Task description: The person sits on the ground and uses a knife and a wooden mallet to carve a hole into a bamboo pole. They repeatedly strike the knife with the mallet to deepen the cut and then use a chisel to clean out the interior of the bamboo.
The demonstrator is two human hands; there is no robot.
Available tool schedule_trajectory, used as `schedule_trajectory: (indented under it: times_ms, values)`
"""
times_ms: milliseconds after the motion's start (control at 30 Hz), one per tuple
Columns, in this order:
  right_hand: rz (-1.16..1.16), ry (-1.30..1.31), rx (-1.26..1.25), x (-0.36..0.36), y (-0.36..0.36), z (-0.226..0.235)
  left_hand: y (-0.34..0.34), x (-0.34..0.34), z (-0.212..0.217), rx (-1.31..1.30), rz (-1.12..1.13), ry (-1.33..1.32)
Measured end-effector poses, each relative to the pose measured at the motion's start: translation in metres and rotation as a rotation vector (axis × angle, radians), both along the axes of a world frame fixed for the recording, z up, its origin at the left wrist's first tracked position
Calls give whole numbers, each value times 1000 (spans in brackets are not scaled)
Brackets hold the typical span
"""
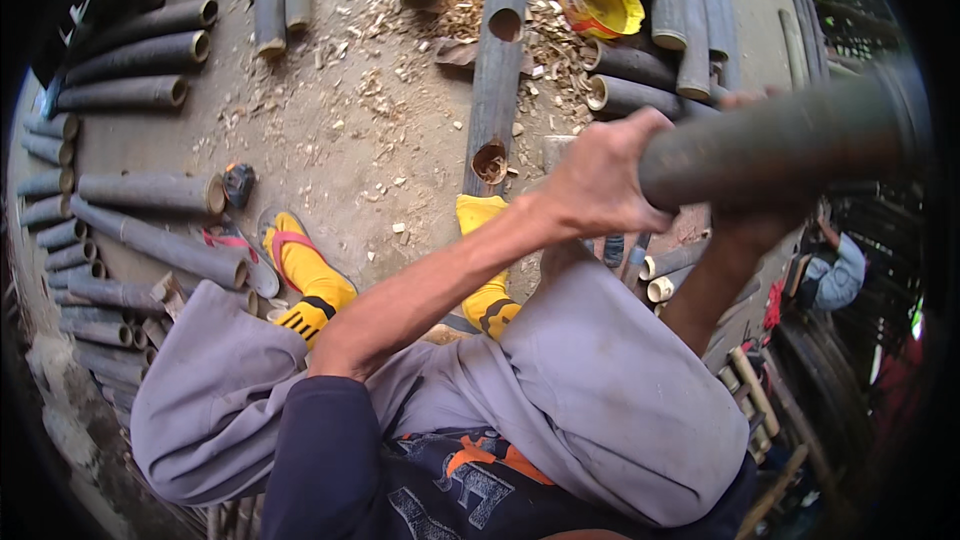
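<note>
A thick dark-green bamboo pole (pixel 780 145) is held up over my raised knee at the right, slanting slightly upward to the right; its far end is blurred. My left hand (pixel 608 172) is closed round its near end, thumb and fingers on either side. My right hand (pixel 762 220) grips it further along from below, mostly hidden behind the pole, with fingertips showing above it. On the ground ahead of me lies another bamboo pole (pixel 492 75) with two round holes cut in its upper side. Shavings fill the nearer hole. My yellow-socked foot (pixel 482 225) is at its near end.
Bamboo poles (pixel 150 195) lie stacked along the left, with more (pixel 690 20) at the far right. Wood chips (pixel 375 105) litter the ground. A yellow and red bucket (pixel 603 2) stands among the poles. A black-and-orange tape measure (pixel 238 183) lies at left. Another person (pixel 835 270) is at right.
</note>
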State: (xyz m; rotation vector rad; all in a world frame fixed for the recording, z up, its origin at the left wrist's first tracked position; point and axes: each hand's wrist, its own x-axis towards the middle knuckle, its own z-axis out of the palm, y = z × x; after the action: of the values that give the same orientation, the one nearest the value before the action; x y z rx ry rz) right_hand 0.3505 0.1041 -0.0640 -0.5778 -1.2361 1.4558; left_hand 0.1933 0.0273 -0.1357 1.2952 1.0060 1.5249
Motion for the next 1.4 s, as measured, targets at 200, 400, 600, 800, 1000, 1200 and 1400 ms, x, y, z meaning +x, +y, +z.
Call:
schedule_trajectory:
  times_ms: [200, 400, 600, 800, 1000, 1200, 1400]
  values:
    - [-543, -1083, -149, 78, -19, -154, -12, -89, -70, -422, 208, 58]
    - [-417, -1910, -184, 175, -89, -265, -48, -159, -146, -816, 420, 231]
    - [-399, -1926, -322, 198, -102, -294, -49, -184, -189, -952, 504, 268]
    - [-516, -1531, -502, 132, -60, -237, -14, -225, -200, -774, 709, 412]
    - [-286, -1336, 86, 52, 91, -174, 28, -196, -147, -564, 785, 514]
    - [74, -1986, 406, 14, 235, -184, 2, -116, -141, -587, 499, 248]
    - [36, -1619, 554, 19, 188, -194, -47, -28, -128, -886, -230, -451]
